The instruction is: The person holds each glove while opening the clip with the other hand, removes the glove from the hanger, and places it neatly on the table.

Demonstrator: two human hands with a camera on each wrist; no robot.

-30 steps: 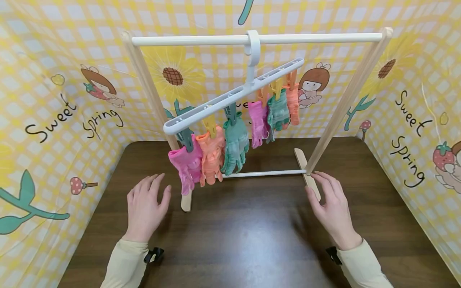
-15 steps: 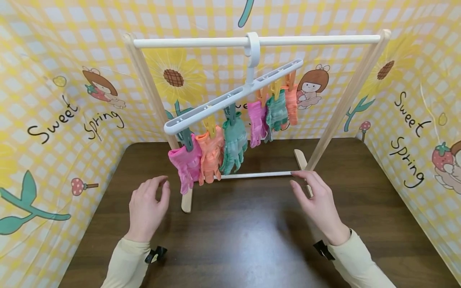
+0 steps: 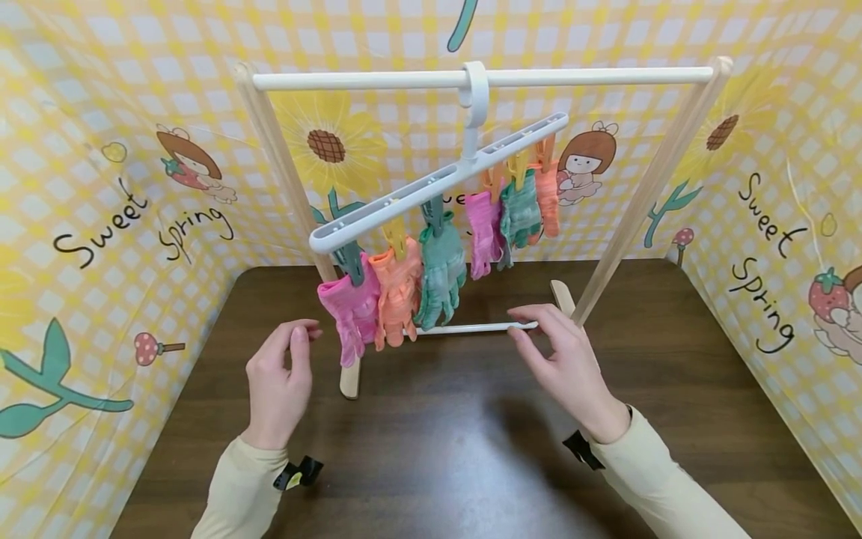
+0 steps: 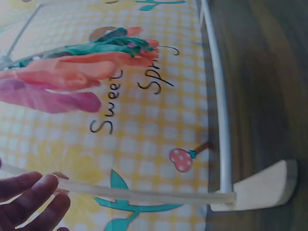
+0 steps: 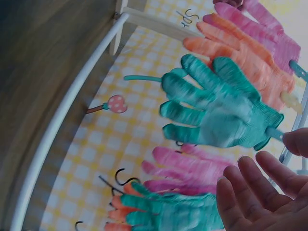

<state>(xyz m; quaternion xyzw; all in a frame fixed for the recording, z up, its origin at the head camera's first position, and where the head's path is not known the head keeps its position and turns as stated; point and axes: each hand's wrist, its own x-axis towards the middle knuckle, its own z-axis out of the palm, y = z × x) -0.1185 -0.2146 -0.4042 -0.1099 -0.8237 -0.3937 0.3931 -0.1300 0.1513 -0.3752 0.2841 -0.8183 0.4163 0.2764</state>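
Observation:
A grey hanger [image 3: 438,180] hangs slantwise by its hook from the rack's white top bar [image 3: 586,77]. Along its near half hang a pink glove [image 3: 353,303], an orange glove [image 3: 396,292] and a green glove [image 3: 441,269], each by a clothespin. Another pink glove [image 3: 483,228], a second green glove [image 3: 521,209] and a second orange glove [image 3: 548,195] hang at the far half. My left hand [image 3: 277,389], fingers loosely bent, holds nothing left of the near pink glove. My right hand [image 3: 566,367] holds nothing, fingers spread, right of the near green glove [image 5: 221,110].
The rack's wooden legs [image 3: 633,224] stand on a dark wooden table [image 3: 417,449]. A thin white lower rod [image 3: 471,328] joins its feet; my right fingers overlap it in the head view. Yellow checked cloth [image 3: 87,299] encloses the back and sides.
My right hand has moved left from the rack's right foot toward the gloves. The left hand has turned inward slightly, its fingers bending more. The hanger and gloves stay in place.

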